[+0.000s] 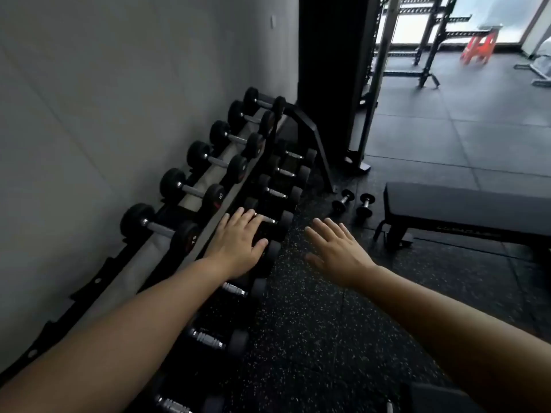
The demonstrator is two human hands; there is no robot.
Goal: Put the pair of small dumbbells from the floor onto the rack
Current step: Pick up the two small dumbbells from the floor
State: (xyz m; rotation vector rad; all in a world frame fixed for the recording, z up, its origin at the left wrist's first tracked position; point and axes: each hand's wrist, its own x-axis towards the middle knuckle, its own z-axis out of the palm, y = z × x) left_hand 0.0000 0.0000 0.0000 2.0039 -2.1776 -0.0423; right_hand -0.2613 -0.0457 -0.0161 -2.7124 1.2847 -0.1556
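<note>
From the head view, the left hand [238, 244] and right hand [335, 251] reach forward flat with fingers spread, holding nothing. The pair of small dumbbells [354, 203] lies on the floor [313, 323] between the rack [268, 150] and a bench [465, 207], beyond the hands.

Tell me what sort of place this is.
Most likely a gym's weights area: a two-level dumbbell rack along the wall, a padded bench on rubber floor tiles, and a squat rack by the windows.

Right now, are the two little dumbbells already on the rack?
No, the two little dumbbells lie on the floor beside the bench, past the end of the rack.
</note>
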